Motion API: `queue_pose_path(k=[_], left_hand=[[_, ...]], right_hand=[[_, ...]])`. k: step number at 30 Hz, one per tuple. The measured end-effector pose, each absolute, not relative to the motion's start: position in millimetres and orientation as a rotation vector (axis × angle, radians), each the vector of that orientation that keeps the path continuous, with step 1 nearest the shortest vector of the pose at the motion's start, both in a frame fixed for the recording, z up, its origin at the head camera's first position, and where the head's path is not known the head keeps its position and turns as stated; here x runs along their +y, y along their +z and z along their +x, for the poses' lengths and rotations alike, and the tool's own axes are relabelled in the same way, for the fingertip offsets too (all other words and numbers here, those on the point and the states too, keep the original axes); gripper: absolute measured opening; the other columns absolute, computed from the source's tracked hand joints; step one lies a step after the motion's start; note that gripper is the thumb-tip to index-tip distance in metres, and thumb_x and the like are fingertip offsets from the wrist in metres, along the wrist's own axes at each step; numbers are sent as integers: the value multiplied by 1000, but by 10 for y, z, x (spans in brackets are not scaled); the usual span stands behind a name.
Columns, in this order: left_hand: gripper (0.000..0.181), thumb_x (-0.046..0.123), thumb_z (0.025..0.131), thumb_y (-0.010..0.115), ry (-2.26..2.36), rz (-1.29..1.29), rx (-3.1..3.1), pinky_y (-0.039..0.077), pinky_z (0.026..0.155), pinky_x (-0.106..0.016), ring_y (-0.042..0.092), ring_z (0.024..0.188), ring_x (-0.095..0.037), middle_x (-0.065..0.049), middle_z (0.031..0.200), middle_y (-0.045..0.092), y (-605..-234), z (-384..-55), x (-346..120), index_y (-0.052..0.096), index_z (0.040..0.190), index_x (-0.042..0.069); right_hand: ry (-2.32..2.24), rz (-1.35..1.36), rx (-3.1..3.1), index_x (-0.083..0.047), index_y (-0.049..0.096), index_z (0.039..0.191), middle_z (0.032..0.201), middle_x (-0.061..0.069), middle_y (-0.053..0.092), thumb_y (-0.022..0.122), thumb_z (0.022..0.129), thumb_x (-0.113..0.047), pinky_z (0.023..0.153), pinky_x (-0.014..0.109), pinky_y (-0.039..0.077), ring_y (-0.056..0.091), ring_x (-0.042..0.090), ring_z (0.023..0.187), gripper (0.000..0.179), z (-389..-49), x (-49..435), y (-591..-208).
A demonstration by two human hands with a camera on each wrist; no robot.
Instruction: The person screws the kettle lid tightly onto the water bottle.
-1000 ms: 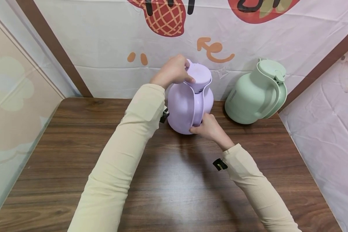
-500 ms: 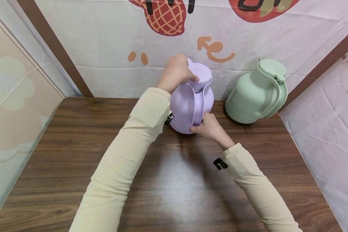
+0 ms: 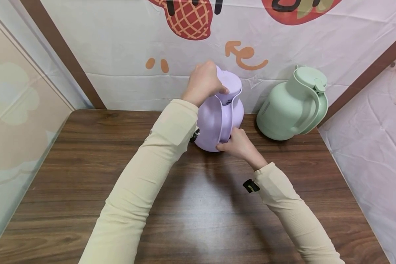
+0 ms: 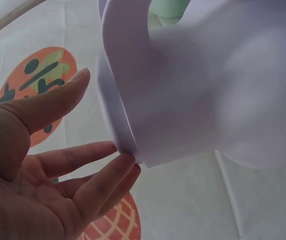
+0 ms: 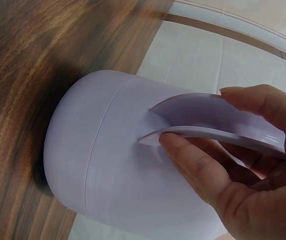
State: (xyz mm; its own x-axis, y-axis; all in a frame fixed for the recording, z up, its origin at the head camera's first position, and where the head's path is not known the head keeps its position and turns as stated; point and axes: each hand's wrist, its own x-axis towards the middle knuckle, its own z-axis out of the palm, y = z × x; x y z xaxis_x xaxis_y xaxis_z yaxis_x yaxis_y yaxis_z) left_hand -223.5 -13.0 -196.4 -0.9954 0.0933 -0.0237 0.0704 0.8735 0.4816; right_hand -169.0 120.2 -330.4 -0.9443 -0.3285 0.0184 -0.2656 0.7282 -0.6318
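A lilac thermos jug stands upright at the back of the table, its handle facing me. My left hand is at the jug's top, thumb over the lid. In the left wrist view, the fingertips touch the lid's edge on the spout side, fingers nearly straight, and the thumb is spread apart from it. My right hand grips the lower part of the handle, with thumb and fingers on either side of it in the right wrist view.
To the right of the lilac jug stands a green thermos jug of similar shape, lid on. The brown wooden table meets a printed cloth wall right behind both jugs. More cloth walls flank it left and right.
My left hand has shifted right and further over the jug's top, its thumb moving across the lid. The right hand keeps its grip on the handle. Both jugs stay in place.
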Motion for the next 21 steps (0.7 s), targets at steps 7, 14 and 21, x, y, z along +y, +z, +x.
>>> queue_pose_path(k=[7,14,21], left_hand=[[52,29,70,79,786,154,3027,39,85,-31,48,101,-21,-5,107,60,-1993,-2246,-138,60,113,6],[34,28,71,79,787,174,3027,38,74,-27,45,85,-19,-4,83,54,-2019,-2285,-161,59,87,5],[41,23,74,77,847,195,2916,39,82,-26,47,95,-19,-6,103,59,-2008,-2377,-230,62,106,3]], right_hand=[[-1009,-485,2833,4,58,91,79,14,61,70,67,-13,65,37,45,53,23,70,31,-1687,1198,-3299],[-1029,-493,2825,4,58,92,80,14,61,70,67,-12,64,36,45,53,22,70,32,-1689,1207,-3311],[-1045,-498,2826,4,58,96,84,16,63,70,67,-12,67,38,46,55,24,73,36,-1690,1211,-3317]])
